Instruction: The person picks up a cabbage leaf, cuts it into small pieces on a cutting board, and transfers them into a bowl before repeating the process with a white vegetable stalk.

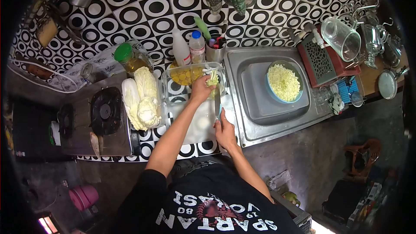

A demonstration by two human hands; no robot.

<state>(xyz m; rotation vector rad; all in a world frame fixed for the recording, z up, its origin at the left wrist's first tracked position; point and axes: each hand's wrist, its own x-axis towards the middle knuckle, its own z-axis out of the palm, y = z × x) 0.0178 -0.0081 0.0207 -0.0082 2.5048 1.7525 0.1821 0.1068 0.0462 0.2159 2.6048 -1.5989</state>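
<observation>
My left hand [203,89] is closed around a bunch of pale green chopped cabbage [212,79], held over a clear rectangular container [168,90]. In my right hand [225,132] is a knife [218,99] with a light blue handle, its blade pointing up toward the cabbage. Beneath both hands lies a white cutting board [190,126]. Whole napa cabbages [143,97] rest to the left of the board. On the right, a blue bowl [269,90] heaped with chopped cabbage stands inside the sink.
A steel sink [242,121] borders the board on the right, and a gas stove [117,136] is at the left. Behind the container stand a white bottle [180,47], a blue-capped bottle [197,47] and a utensil cup [215,53]. A green-lidded jar [130,58] sits near the cabbages.
</observation>
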